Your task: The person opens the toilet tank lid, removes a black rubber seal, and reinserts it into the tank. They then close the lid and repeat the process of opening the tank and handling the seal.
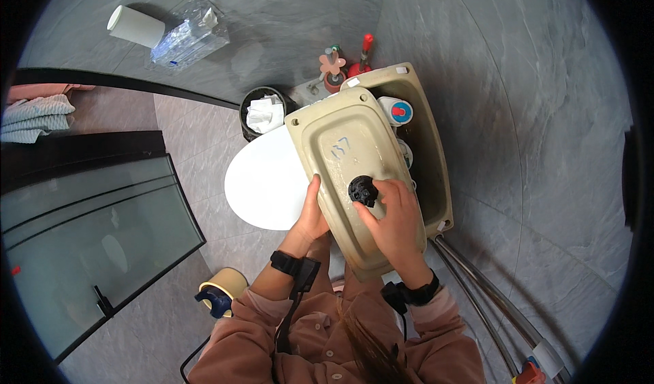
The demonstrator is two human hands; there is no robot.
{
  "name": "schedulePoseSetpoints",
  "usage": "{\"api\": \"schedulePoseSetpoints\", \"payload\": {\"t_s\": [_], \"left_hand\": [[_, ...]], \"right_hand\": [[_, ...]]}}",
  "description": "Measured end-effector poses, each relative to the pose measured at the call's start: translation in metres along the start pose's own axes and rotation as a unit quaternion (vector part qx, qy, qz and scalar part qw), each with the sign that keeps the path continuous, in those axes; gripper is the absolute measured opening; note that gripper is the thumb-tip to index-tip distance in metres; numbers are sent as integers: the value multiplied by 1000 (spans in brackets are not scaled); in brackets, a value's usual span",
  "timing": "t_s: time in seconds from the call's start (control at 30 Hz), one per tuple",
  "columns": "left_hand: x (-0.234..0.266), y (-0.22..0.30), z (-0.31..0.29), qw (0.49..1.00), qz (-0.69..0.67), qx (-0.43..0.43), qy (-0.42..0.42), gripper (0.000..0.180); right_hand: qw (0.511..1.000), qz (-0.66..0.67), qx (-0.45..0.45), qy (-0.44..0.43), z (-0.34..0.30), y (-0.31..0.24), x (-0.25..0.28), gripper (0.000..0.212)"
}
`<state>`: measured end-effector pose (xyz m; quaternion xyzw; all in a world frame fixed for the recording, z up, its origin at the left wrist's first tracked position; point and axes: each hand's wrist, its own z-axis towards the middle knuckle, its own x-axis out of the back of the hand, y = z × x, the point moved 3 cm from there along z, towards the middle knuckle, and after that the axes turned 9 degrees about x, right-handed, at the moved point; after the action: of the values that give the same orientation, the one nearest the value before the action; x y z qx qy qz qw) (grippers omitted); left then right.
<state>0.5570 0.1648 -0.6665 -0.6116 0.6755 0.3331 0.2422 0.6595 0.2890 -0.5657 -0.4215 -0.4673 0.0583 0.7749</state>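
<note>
Tank lid (pixel 335 179) underside up, our left hand (pixel 314 215) gripping its left edge. Our right hand (pixel 398 222) pinches the black fitting (pixel 362 190) mid-lid.

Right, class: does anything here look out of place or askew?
Yes: the beige tank lid is held askew, underside up, by the left hand, leaving the tank partly uncovered; a lid normally covers its tank.

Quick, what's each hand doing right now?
Left hand: holding the beige tank lid by its edge.
Right hand: closed on the round black fitting.
</note>
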Motion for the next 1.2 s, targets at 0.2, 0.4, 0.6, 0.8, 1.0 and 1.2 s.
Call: {"api": "schedulePoseSetpoints", "payload": {"t_s": [0.2, 0.4, 0.6, 0.8, 1.0, 1.2], "left_hand": [[0, 1, -1, 1000, 1, 4, 11, 77], [-5, 3, -2, 1000, 12, 2, 16, 77], [-10, 3, -3, 999, 39, -1, 22, 82], [-3, 1, 0, 1000, 14, 6, 24, 79], [-3, 1, 0, 999, 21, 4, 28, 81], [-8, 2, -2, 999, 27, 2, 24, 82]], "right_hand": [[1000, -17, 0, -20, -1, 5, -5, 34], [999, 5, 31, 3, -1, 3, -2, 37], [1000, 9, -3, 1, -1, 3, -5, 37], [1000, 10, 14, 13, -2, 7, -6, 30], [999, 5, 32, 19, 1, 1, -2, 33], [1000, 7, -12, 21, 1, 1, -3, 30]]}}
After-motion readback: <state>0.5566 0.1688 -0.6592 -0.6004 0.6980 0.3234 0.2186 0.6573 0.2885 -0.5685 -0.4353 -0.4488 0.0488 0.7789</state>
